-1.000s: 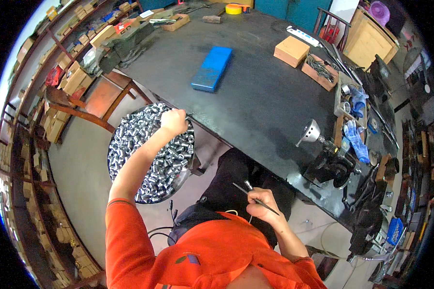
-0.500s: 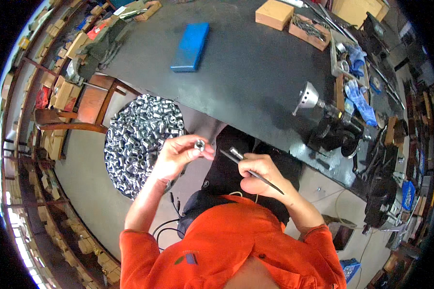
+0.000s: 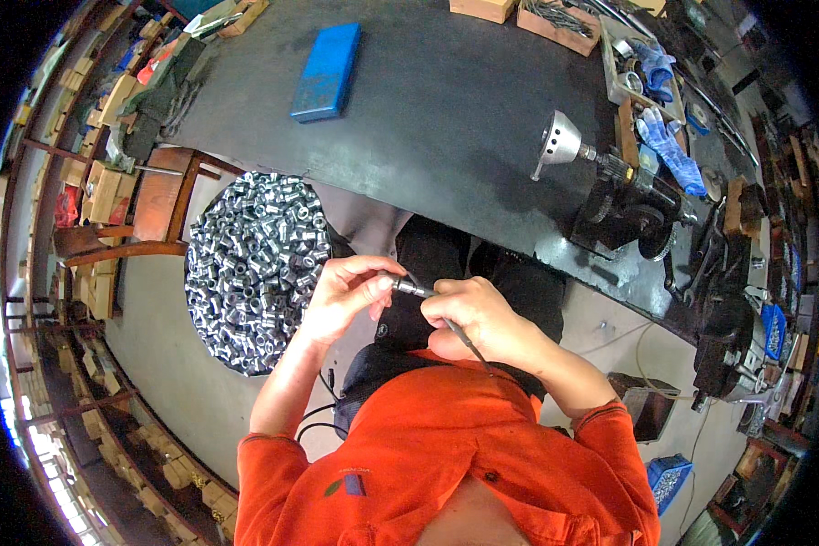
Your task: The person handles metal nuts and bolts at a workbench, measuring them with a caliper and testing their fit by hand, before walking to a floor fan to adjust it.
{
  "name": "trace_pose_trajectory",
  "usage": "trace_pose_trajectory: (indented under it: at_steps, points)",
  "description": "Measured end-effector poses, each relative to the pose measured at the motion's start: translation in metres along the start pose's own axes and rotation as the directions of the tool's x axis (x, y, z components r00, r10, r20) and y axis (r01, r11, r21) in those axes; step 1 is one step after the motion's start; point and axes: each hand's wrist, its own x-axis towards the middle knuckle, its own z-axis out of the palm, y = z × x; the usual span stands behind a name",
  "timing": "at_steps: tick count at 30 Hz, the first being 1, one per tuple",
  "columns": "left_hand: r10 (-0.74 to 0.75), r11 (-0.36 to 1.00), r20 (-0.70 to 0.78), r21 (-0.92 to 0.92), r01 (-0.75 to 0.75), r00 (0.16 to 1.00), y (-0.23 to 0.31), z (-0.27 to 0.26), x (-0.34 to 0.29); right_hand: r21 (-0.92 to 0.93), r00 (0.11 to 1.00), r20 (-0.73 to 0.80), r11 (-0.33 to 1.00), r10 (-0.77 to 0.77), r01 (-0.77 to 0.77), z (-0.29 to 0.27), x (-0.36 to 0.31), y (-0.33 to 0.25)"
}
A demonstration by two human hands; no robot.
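My left hand (image 3: 339, 296) pinches a small metal sleeve (image 3: 391, 281) between thumb and fingertips. Closed around a slim dark rod-like tool (image 3: 467, 339) is my right hand (image 3: 471, 312), and the tool's thin tail sticks out below the fist. A shiny cylindrical metal piece (image 3: 413, 288) bridges the gap from the right fist to the sleeve, lined up with it and seemingly touching; fingers hide the exact contact. Both hands are above my lap. Left of them stands a round container heaped with short metal sleeves (image 3: 259, 268).
A dark workbench (image 3: 428, 118) runs across the front, with a blue flat box (image 3: 328, 73) on it. A bench device with a silver conical head (image 3: 560, 138) sits at right, near blue gloves (image 3: 669, 150) and a wrench (image 3: 678, 287). A wooden chair (image 3: 162, 205) stands left.
My hands have come together, bringing the shiny piece in my right hand to the sleeve in my left. The surroundings have shifted slightly up and left in view.
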Motion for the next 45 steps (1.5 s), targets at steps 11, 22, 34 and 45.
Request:
trace_pose_trajectory:
  at_steps: [11,22,34,45]
  points:
    - [-0.021,0.957,0.088,0.289,-0.005,0.996,0.003,0.008,0.010,-0.046,0.996,-0.091,0.999,-0.023,0.019,0.015,-0.002,0.013]
    - [0.101,0.919,-0.154,0.392,-0.033,0.983,-0.002,0.008,0.013,0.399,0.990,-0.004,0.908,0.143,-0.129,0.001,-0.025,0.030]
    - [0.499,0.458,-0.075,0.869,-0.190,0.863,-0.009,0.004,0.022,0.204,0.928,-0.311,0.939,-0.204,0.275,-0.018,-0.032,-0.007]
    - [0.475,0.406,-0.007,0.889,-0.212,0.880,-0.013,0.010,0.023,0.227,0.956,-0.267,0.957,-0.118,0.181,-0.004,-0.015,-0.002]
